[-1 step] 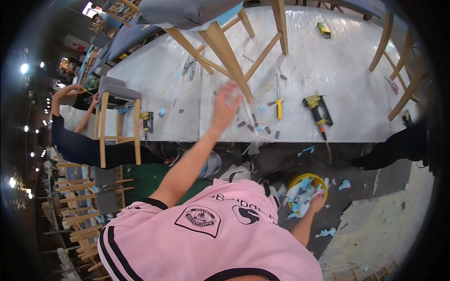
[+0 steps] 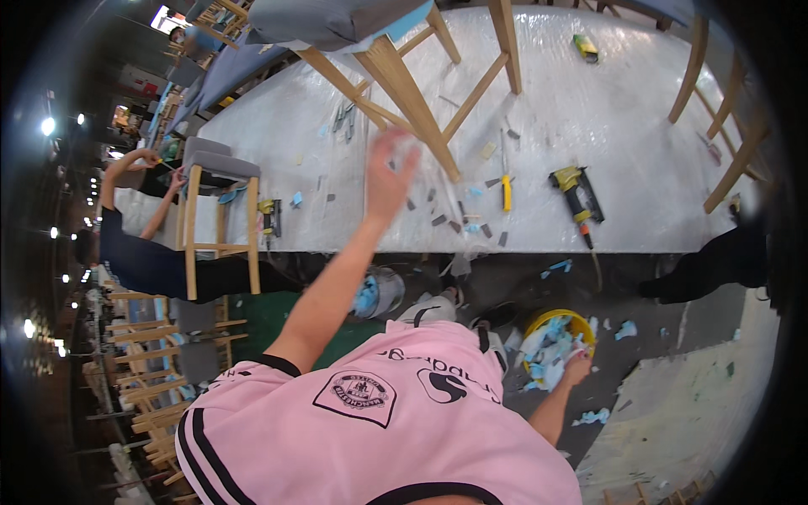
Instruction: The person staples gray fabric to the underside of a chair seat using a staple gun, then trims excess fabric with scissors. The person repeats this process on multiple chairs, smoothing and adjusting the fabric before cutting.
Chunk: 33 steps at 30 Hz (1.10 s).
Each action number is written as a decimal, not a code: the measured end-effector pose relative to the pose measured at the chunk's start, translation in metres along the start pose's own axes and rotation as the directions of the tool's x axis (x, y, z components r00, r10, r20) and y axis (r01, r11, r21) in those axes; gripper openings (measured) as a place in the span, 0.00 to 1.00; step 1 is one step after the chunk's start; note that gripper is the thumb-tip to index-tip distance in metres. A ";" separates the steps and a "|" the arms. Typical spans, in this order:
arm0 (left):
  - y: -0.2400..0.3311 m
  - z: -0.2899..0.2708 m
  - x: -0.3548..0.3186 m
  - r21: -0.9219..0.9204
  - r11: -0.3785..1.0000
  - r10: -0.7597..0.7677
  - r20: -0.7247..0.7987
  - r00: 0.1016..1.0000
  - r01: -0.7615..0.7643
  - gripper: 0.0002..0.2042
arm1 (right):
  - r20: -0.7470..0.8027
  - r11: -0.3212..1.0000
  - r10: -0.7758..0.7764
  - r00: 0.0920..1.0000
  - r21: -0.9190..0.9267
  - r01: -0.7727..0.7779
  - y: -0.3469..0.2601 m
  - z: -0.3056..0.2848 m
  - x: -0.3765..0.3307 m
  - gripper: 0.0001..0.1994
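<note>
My left hand (image 2: 394, 175) reaches over the table beside a wooden leg of an upholstered grey chair (image 2: 328, 23). Its fingers are apart, somewhat blurred, and hold nothing I can see. My right hand (image 2: 576, 368) is low on the right, at the near side of a yellow bucket (image 2: 592, 332) full of pale blue and white scraps (image 2: 547, 347). Those fingers look curled; what they grip is too small to make out. On the table, right of the chair leg, lie a yellow-handled screwdriver (image 2: 507, 194) and a yellow-and-black air stapler (image 2: 578, 202).
Small grey scraps (image 2: 438, 220) dot the plastic-covered table (image 2: 311, 194). Another stapler (image 2: 269, 217) lies to the left, near a grey chair (image 2: 220, 163) and a co-worker (image 2: 139, 261). A metal bucket (image 2: 387, 290) stands below the table edge. More chair legs (image 2: 692, 67) rise at the right.
My left hand has moved slightly left and away from me, beside the chair leg. My right hand stays at the yellow bucket. The whole view has shifted a little.
</note>
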<state>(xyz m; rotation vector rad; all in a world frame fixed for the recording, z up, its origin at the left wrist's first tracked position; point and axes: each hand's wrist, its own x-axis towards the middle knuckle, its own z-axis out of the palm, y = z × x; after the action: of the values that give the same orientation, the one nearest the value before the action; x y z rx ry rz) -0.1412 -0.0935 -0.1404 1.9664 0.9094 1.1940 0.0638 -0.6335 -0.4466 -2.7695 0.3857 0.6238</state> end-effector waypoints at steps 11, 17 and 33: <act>0.113 -0.056 0.199 0.642 0.401 0.522 0.426 0.738 -0.654 0.45 | 0.012 0.923 0.139 0.990 0.361 -0.134 0.076 0.082 0.060 0.36; 0.130 -0.069 0.207 0.593 0.455 0.430 0.507 0.747 -0.664 0.40 | 0.131 0.889 0.047 0.990 0.447 -0.101 0.071 0.126 0.039 0.32; 0.125 -0.059 0.272 0.653 0.289 0.231 0.662 0.713 -0.700 0.52 | 0.222 0.091 -0.845 0.487 0.956 -0.278 -0.362 0.018 -0.211 0.24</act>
<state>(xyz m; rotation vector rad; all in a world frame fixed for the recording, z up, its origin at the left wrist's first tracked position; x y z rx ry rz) -0.0737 0.0726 0.1069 3.4364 0.7178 0.3604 -0.0127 -0.2510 -0.2923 -0.8869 -0.1662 0.9382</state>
